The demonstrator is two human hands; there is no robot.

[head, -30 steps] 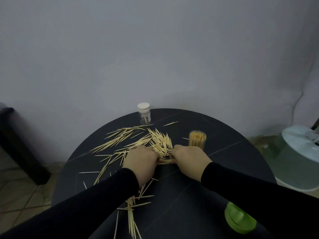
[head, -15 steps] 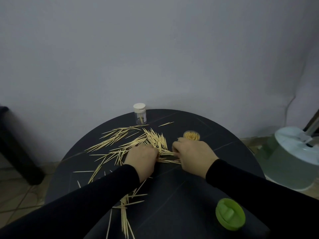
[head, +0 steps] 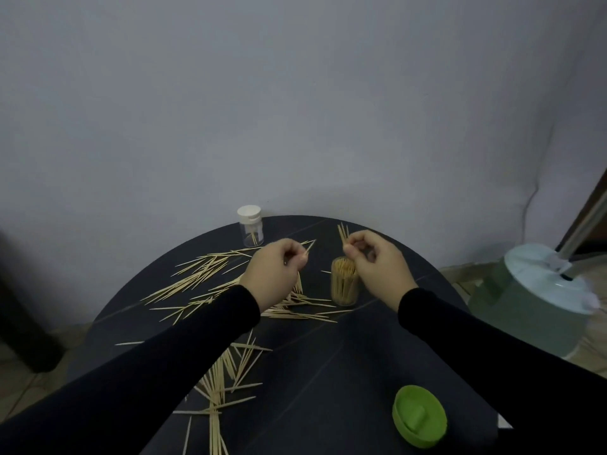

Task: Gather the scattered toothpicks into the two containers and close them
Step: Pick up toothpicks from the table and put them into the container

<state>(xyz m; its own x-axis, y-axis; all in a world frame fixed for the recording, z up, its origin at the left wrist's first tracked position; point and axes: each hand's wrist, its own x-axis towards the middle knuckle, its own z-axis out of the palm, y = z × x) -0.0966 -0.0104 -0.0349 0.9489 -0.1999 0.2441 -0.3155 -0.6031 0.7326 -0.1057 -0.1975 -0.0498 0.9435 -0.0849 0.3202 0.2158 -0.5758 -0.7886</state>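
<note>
Pale toothpicks (head: 200, 269) lie scattered over the round black table (head: 328, 349), with another heap (head: 226, 372) near the front. My left hand (head: 274, 274) is raised above them and pinches a single toothpick between thumb and fingers. My right hand (head: 374, 264) pinches a small bunch of toothpicks (head: 343, 233), held just above and behind the open clear container (head: 344, 285), which is packed with upright toothpicks. A second clear container (head: 250, 226) with a white cap stands at the table's far edge and holds only a few picks. The green lid (head: 419, 415) lies upside down at the front right.
A grey wall rises right behind the table. A pale green bin with a light lid (head: 538, 293) stands on the floor to the right. A dark piece of furniture (head: 19, 320) sits at the left edge.
Both hands have lifted off the pile on the table. The right now holds a small bunch over the open container and the left holds a single pick.
</note>
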